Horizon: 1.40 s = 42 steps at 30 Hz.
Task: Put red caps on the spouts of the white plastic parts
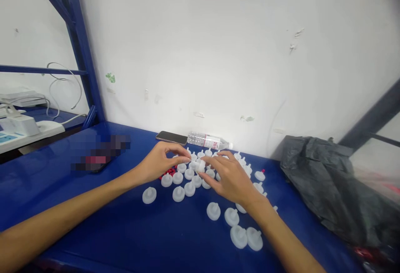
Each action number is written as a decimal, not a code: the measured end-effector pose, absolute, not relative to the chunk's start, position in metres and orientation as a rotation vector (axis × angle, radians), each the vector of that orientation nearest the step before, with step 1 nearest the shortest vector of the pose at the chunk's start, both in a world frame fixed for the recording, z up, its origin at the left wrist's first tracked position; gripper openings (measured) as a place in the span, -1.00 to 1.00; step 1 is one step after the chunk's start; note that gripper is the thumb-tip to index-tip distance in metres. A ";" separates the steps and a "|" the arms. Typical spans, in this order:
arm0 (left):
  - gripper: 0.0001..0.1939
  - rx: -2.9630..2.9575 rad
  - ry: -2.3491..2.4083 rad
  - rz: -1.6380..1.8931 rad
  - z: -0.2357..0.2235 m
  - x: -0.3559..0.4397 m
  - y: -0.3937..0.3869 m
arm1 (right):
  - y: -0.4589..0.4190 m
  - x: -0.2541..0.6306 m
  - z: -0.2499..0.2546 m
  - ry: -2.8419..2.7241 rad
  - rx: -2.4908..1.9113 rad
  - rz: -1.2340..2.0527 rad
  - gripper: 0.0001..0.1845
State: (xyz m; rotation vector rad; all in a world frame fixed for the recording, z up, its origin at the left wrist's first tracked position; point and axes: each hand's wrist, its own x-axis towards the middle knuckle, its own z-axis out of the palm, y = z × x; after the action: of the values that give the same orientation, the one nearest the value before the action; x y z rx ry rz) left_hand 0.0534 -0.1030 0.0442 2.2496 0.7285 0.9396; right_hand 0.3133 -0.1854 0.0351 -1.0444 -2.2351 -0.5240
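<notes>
White plastic shows between the two hands: a small piece [198, 165] held above the middle of a spread of pale discs with stems [178, 194]. The right hand [228, 177] has it in a narrow grip, with the thumb below and the fingers above its right side, so the piece lies at the fingertips, clear of the palm. The left hand [161, 160] brings its thumb and forefinger close together at the left end of the piece; I cannot tell whether they pinch that end or merely touch it. Red bits [168, 173] lie on the blue table [175, 231] just below the left hand's fingers. Behind the discs, a phone [171, 138] lies beside a clear bottle [209, 140] on its side. A black bag [325, 181] slumps at the right.
</notes>
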 end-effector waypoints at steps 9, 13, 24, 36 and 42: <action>-0.76 2.203 0.730 0.908 0.041 0.057 -0.109 | -0.189 0.305 0.034 -2.173 -0.907 -0.667 -0.69; -0.76 2.202 0.744 0.924 0.040 0.058 -0.109 | -0.189 0.305 0.037 -2.162 -0.877 -0.697 -0.68; -0.77 2.409 0.693 0.961 0.037 0.056 -0.107 | -0.192 0.304 0.039 -2.169 -0.861 -0.665 -0.62; -0.82 2.835 0.524 1.061 0.016 0.053 -0.101 | -0.197 0.297 0.046 -2.183 -0.806 -0.596 -0.64; -0.81 2.888 0.502 1.040 0.019 0.051 -0.107 | -0.204 0.297 0.052 -2.231 -0.786 -0.612 -0.60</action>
State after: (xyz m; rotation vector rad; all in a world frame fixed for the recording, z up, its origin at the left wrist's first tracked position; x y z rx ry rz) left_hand 0.0508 -0.1070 0.0188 2.8884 0.5024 1.0403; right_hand 0.2968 -0.2035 0.0521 -0.7859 -2.2306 -0.6121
